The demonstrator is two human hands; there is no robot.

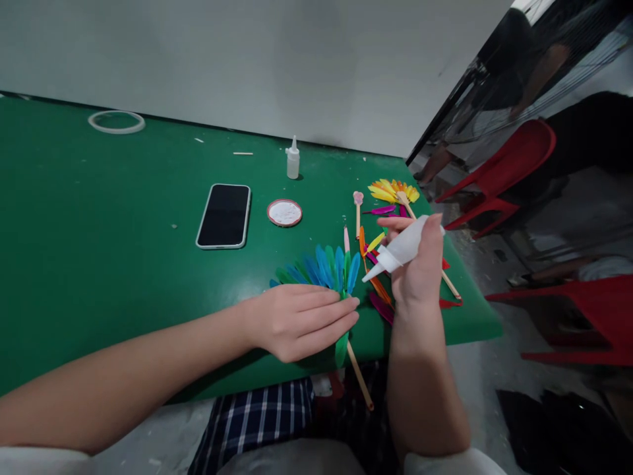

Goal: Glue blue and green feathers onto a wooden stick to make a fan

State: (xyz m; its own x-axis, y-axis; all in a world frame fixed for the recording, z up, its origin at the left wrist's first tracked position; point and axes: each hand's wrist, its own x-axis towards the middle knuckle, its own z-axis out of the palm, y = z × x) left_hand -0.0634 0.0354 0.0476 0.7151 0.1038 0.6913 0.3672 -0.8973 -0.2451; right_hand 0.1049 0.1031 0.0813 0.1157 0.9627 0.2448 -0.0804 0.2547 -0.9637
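My left hand [306, 320] lies closed over a fan of blue and green feathers [324, 264] on a wooden stick [360, 376], near the table's front edge. The stick's lower end sticks out past the edge. My right hand [418, 270] is wrapped round a white glue bottle [405, 247], tilted with its nozzle down to the left, just right of the feathers and apart from them. Loose orange, purple and yellow feathers [380, 287] lie beneath and beside my right hand. A yellow feather fan [393, 190] on a stick rests behind it.
On the green table [123, 244] are a phone [224, 216], a round white disc [284, 213], a small upright bottle [293, 161], a clear ring [116, 123] and a stick with a pink top [358, 214]. Red chairs [514, 165] and people are at the right.
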